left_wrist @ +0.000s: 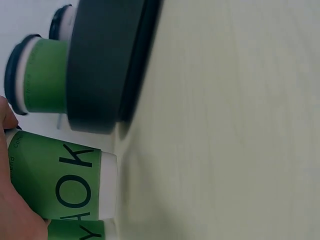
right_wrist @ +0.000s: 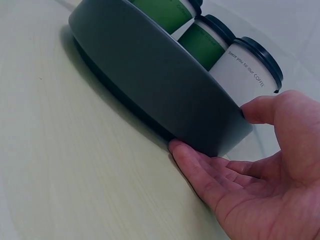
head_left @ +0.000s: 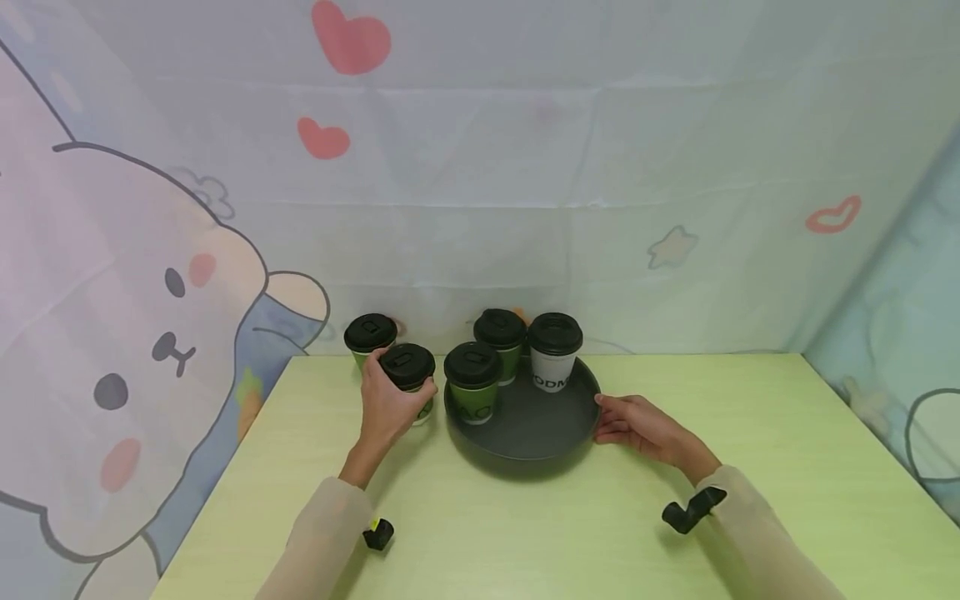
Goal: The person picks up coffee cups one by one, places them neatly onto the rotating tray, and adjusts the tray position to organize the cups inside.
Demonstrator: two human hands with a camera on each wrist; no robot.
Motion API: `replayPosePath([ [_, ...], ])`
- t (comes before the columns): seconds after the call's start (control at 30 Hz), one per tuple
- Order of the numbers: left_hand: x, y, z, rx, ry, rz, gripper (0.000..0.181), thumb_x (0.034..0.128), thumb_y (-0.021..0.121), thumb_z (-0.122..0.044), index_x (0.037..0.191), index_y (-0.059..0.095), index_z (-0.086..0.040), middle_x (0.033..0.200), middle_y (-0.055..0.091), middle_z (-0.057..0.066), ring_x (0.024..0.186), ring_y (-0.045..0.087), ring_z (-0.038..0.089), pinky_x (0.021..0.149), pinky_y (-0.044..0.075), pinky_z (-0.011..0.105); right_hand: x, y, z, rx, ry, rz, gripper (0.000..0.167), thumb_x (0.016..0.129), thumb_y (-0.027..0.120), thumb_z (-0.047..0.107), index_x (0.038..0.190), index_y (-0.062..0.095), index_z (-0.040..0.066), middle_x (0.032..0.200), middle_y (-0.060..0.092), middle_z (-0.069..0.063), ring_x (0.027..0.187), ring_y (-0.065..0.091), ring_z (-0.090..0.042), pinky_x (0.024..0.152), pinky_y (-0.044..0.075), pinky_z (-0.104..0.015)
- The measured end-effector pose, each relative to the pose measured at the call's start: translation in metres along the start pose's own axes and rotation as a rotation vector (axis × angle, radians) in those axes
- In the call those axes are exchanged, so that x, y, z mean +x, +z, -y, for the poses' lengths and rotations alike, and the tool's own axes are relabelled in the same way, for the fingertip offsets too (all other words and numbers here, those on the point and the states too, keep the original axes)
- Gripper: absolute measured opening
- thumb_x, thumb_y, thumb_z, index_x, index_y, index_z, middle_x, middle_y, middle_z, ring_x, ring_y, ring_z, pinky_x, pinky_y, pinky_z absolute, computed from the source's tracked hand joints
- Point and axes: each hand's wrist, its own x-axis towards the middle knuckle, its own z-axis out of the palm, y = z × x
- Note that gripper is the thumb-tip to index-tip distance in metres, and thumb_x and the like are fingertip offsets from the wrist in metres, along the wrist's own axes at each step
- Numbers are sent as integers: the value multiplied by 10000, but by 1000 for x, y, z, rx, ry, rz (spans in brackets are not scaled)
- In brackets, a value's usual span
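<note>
- Cup (head_left: 408,365) in the left hand (head_left: 387,408), roughly upright, its long axis near vertical!
- Left fingers curl around its upper part, spread only to its width; whether the base clears the bench (head_left: 480,533), I cannot tell.
- Here's the relation that matters, I'd judge: tray (head_left: 536,437) just right of that cup, left hand the nearer.
- But look, the front green cup (head_left: 474,400) guards the tray's left side!
- Right hand (head_left: 637,429) pinches the tray's right edge, thumb at the rim, fingers lower.
- Back green cup (head_left: 499,329) and white cup (head_left: 553,367) stand inside too.
</note>
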Motion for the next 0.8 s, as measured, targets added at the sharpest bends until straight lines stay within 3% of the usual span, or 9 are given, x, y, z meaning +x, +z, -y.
replayPosePath([
  [0.47, -23, -31, -50, -42, 34, 39, 885, 767, 809, -315, 1468, 372, 2, 1328, 485, 195, 1127, 534, 369, 957, 487, 561, 0, 0, 0, 1, -1, 2, 500, 1110, 522, 306, 1216, 511, -182, 965, 662, -129, 901, 706, -197, 897, 610, -340],
  [0.63, -37, -32, -71, -58, 84, 67, 869, 759, 815, -314, 1447, 388, 0, 1310, 502, 196, 1125, 549, 353, 953, 489, 531, -1, -1, -1, 5, 0, 4, 476, 1114, 514, 302, 1192, 533, -167, 957, 668, -126, 897, 709, -192, 890, 612, -333],
  [0.8, -48, -24, -91, -102, 137, 105, 839, 760, 827, -299, 1429, 407, -17, 1287, 517, 164, 1097, 559, 318, 932, 501, 494, -1, 0, -1, 8, -7, 1, 457, 1115, 511, 302, 1178, 551, -149, 961, 664, -131, 898, 707, -198, 884, 613, -329],
])
